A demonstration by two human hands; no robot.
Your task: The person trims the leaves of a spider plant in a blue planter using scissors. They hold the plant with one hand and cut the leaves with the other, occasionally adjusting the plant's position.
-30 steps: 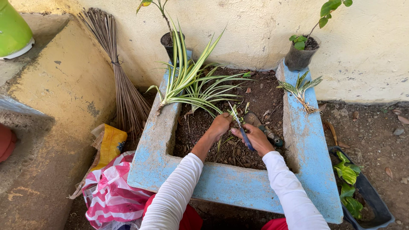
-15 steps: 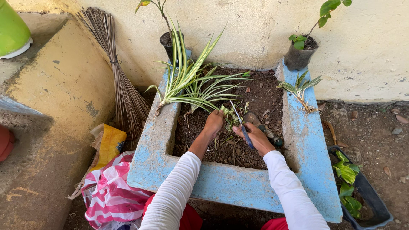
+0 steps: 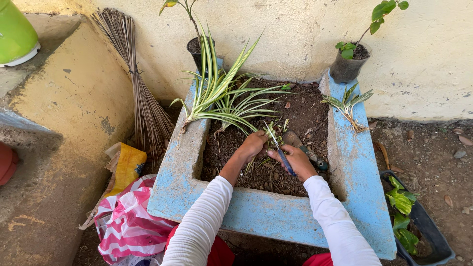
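My left hand [image 3: 252, 145] is down in the dark soil of a blue concrete planter [image 3: 276, 216], fingers closed around a small green seedling [image 3: 272, 132]. My right hand [image 3: 297, 161] is just to its right, gripping a blue-handled blade tool [image 3: 285, 160] whose thin tip points up at the seedling. A large striped long-leaved plant [image 3: 221, 93] lies over the planter's left rim, right behind my left hand. A garden trowel [image 3: 305, 150] rests on the soil beside my right hand.
A small uprooted plant [image 3: 347, 106] lies on the right rim. Two black pots [image 3: 345, 69] [image 3: 197, 51] stand at the back corners. A stick broom [image 3: 140, 93] leans at the left above a yellow bag [image 3: 125, 165] and a pink striped bag [image 3: 128, 224]. A black tray of green plants [image 3: 419, 226] sits at the right.
My left hand shifted slightly up toward the striped plant, then came back down on the seedling. My right hand and its tool stayed almost in place.
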